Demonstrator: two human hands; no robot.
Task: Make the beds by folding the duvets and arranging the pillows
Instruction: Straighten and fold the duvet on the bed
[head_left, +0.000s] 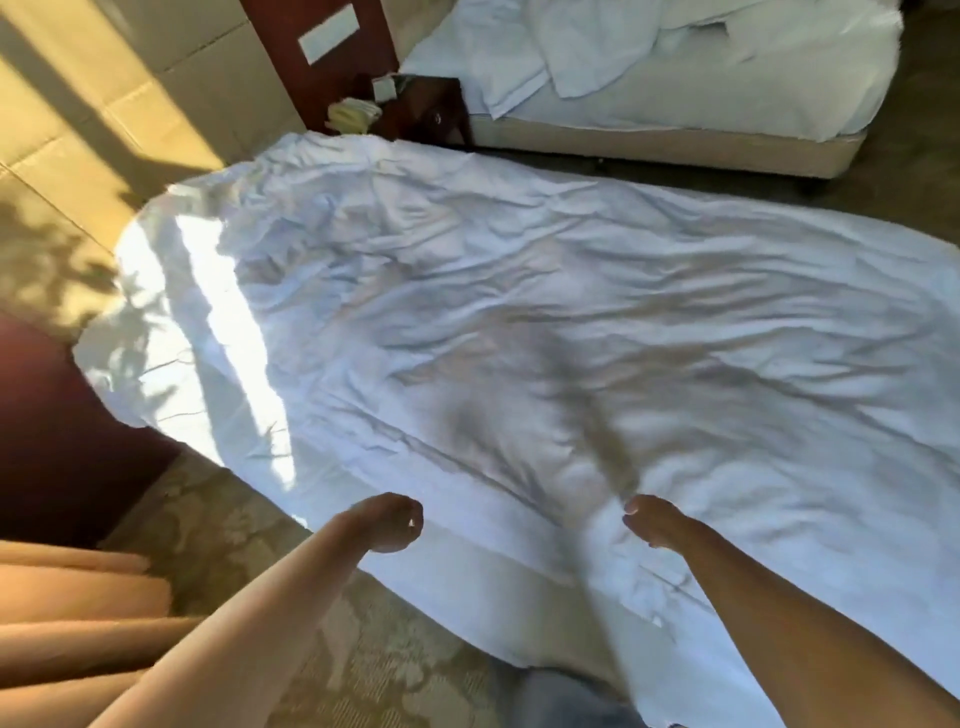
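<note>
Two hands reach to the near edge of a bed (561, 634), where a white duvet (519, 322) lies spread and wrinkled over the whole top, one corner hanging off at the left in a patch of sun. The right hand (652, 522) rests on the duvet close to that near edge, its fingers curled into the cloth, so its grip is closed on the duvet. The left hand (389, 522) is just beside it at the same edge with fingers curled; I cannot tell whether its grip holds any cloth. Beyond the far edge, a dark nightstand (434, 111) carries a cream telephone (353, 115). A second bed (675, 140) stands behind it with crumpled white bedding (587, 47) heaped on top.
</note>
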